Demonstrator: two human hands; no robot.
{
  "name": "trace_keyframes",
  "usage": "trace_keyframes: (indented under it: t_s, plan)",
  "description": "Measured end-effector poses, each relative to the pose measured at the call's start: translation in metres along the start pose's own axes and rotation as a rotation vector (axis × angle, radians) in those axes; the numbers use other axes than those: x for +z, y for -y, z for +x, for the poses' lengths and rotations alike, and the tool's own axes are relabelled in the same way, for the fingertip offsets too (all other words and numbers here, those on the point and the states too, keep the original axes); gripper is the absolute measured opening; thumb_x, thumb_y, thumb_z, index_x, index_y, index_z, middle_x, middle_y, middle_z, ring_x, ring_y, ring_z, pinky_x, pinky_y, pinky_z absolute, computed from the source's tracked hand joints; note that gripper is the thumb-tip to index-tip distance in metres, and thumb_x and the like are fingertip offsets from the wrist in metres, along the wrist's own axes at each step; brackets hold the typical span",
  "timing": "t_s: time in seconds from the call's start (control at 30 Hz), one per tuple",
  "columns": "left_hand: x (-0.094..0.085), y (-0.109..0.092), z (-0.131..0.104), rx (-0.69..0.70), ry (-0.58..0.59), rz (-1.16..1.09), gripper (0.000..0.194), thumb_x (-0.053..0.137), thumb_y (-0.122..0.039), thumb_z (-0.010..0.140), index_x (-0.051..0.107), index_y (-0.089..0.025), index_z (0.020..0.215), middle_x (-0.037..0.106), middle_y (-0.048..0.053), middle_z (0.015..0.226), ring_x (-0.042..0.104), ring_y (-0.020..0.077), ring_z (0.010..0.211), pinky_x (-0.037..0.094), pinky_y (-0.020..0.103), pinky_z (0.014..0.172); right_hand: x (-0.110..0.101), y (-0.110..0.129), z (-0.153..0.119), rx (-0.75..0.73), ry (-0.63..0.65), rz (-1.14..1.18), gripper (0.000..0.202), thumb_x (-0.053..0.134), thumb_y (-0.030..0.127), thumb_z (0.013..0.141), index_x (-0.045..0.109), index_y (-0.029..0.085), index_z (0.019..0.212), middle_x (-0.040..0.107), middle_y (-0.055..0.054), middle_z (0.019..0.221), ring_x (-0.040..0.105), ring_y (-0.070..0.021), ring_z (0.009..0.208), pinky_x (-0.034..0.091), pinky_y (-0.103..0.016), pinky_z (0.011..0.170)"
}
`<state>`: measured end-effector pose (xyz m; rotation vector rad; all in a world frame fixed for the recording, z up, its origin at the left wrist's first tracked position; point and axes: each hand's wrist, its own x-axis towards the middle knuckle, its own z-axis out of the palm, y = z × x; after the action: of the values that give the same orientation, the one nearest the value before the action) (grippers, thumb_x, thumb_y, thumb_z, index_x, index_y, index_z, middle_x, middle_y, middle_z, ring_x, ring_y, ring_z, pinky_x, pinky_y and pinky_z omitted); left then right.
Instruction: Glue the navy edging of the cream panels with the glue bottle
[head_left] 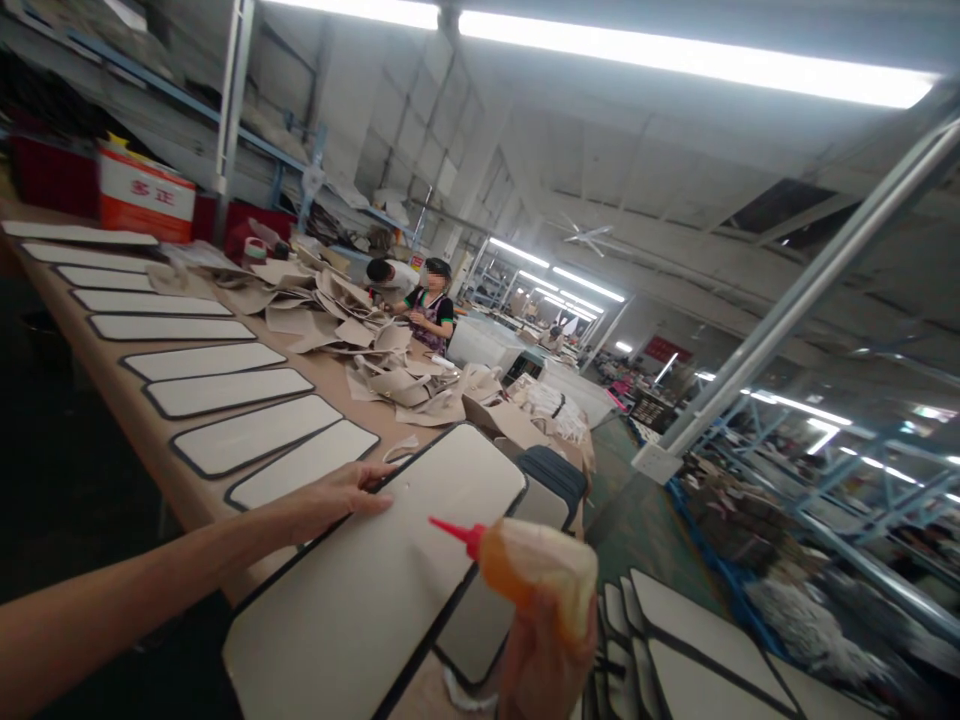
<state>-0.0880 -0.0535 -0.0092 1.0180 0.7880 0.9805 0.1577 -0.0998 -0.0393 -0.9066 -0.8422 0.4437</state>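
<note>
- One amber squeeze bottle sits in the right hand, fingers wrapped round its lower end, its red nozzle pointing left above the pale panel.
- That dark-edged pale panel is gripped by the left hand, thumb on its face, other fingers at the far edge.
- Similar panels lie in a row along the bench.
- Beige scraps heap beyond them.
- Farther off, a person in a dark top stands near the heap.
</note>
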Motion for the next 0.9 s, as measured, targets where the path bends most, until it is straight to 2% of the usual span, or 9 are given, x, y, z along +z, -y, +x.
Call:
trace_keyframes:
  t_s: [0.1,0.17,0.23,0.4,0.5,0.63,0.7,0.8,0.9]
  plan:
    - [0.004,-0.001,-0.005,0.011,0.066,0.014,0.049,0.079,-0.023,0.064,0.067,-0.015,0.11,0.073,0.007,0.091,0.068,0.0219,0.074,0.054,0.026,0.063,0.016,0.009,0.032,0.009,-0.05,0.218,0.042,0.075,0.039,0.068,0.055,0.019,0.099,0.063,-0.001,0.094,0.061,-0.0147,0.079,0.052,-0.025,0.072]
    - [0.004,-0.001,-0.005,0.019,0.081,0.003,0.049,0.079,-0.025,0.063,0.068,-0.015,0.11,0.073,0.007,0.091,0.068,0.0217,0.073,0.054,0.025,0.063,0.021,0.005,0.032,0.004,-0.064,0.222,0.043,0.074,0.039,0.068,0.054,0.02,0.101,0.063,-0.001,0.096,0.061,-0.0144,0.082,0.051,-0.026,0.077]
    - [0.001,0.0,-0.002,0.015,0.055,-0.007,0.051,0.08,-0.026,0.061,0.068,-0.015,0.109,0.073,0.007,0.091,0.068,0.0222,0.072,0.053,0.025,0.061,0.02,-0.006,0.013,0.03,-0.041,0.193,0.043,0.076,0.036,0.067,0.056,0.018,0.1,0.065,-0.002,0.092,0.062,-0.0163,0.082,0.052,-0.026,0.073]
    - [-0.02,-0.001,0.002,-0.003,-0.059,0.027,0.056,0.082,-0.028,0.056,0.069,-0.011,0.107,0.073,0.009,0.088,0.068,0.0238,0.073,0.053,0.027,0.062,0.012,-0.021,-0.037,0.121,0.156,0.061,0.054,0.079,0.037,0.063,0.056,0.015,0.107,0.068,-0.007,0.09,0.066,-0.0228,0.077,0.055,-0.03,0.064]
    - [-0.028,-0.003,-0.002,0.024,-0.011,0.042,0.054,0.08,-0.027,0.06,0.068,-0.014,0.11,0.073,0.008,0.092,0.068,0.0224,0.073,0.053,0.026,0.063,0.021,-0.012,-0.018,0.079,0.08,0.051,0.048,0.078,0.035,0.065,0.057,0.018,0.105,0.068,-0.004,0.093,0.065,-0.0181,0.08,0.053,-0.026,0.068]
    - [-0.033,-0.006,-0.007,0.029,0.054,0.002,0.056,0.079,-0.028,0.061,0.067,-0.015,0.114,0.073,0.008,0.093,0.068,0.023,0.074,0.053,0.026,0.061,0.037,-0.006,0.015,0.066,0.01,0.251,0.041,0.075,0.033,0.069,0.058,0.019,0.103,0.066,-0.003,0.101,0.062,-0.0154,0.09,0.051,-0.026,0.081]
    - [-0.037,-0.006,-0.009,0.021,0.026,-0.038,0.058,0.08,-0.028,0.059,0.067,-0.015,0.114,0.073,0.008,0.093,0.068,0.0239,0.075,0.054,0.027,0.063,0.039,-0.014,0.005,0.111,0.036,0.24,0.041,0.075,0.035,0.068,0.058,0.017,0.102,0.067,-0.004,0.097,0.063,-0.0161,0.086,0.053,-0.025,0.075]
    - [-0.049,-0.008,-0.012,0.022,-0.052,-0.04,0.058,0.082,-0.028,0.058,0.067,-0.012,0.112,0.073,0.01,0.09,0.068,0.0237,0.073,0.055,0.029,0.064,0.031,-0.03,-0.033,0.231,0.169,0.175,0.053,0.076,0.041,0.066,0.057,0.015,0.108,0.067,-0.006,0.093,0.065,-0.0203,0.081,0.055,-0.027,0.067]
    - [-0.059,-0.01,-0.023,0.045,-0.099,-0.039,0.054,0.082,-0.028,0.06,0.068,-0.012,0.109,0.073,0.011,0.09,0.068,0.0237,0.072,0.055,0.029,0.064,0.022,-0.037,-0.044,0.113,0.091,0.083,0.059,0.081,0.039,0.061,0.056,0.018,0.111,0.067,-0.005,0.096,0.064,-0.0177,0.078,0.054,-0.023,0.064]
